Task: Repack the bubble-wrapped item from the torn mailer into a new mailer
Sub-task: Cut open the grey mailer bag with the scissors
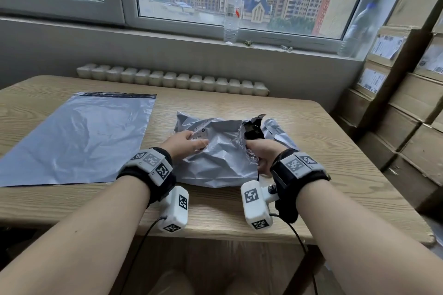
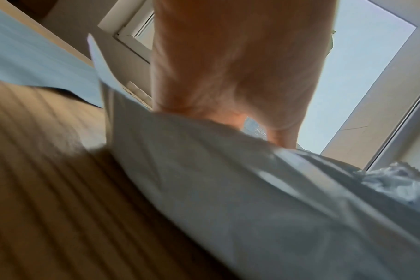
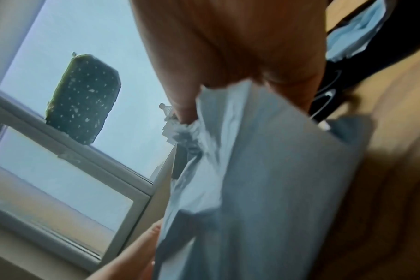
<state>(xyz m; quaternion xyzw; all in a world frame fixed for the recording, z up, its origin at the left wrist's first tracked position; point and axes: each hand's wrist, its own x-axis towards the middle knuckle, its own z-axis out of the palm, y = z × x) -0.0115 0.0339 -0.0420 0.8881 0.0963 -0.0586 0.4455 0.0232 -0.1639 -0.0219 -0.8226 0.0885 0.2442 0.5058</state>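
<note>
The torn grey mailer (image 1: 215, 158) lies crumpled in the middle of the wooden table (image 1: 311, 127), its ripped end showing a black lining (image 1: 254, 129). My left hand (image 1: 187, 141) pinches the mailer's top near its label. My right hand (image 1: 260, 154) grips the bubble-wrapped item (image 1: 250, 157), which pokes out of the tear. The new mailer (image 1: 79, 136) lies flat at the left. In the left wrist view my left hand (image 2: 228, 75) sits over the mailer (image 2: 228, 189), with bubble wrap (image 2: 391, 181) at the right. The right wrist view shows my right hand (image 3: 228, 47) on bubble wrap (image 3: 187, 132) and mailer (image 3: 276, 170).
A torn-off grey strip (image 1: 275, 132) lies right of the mailer. Stacked cardboard boxes (image 1: 407, 103) stand close along the table's right side. Two water bottles (image 1: 232, 12) (image 1: 357, 29) stand on the windowsill, and a radiator (image 1: 172, 79) runs behind the table.
</note>
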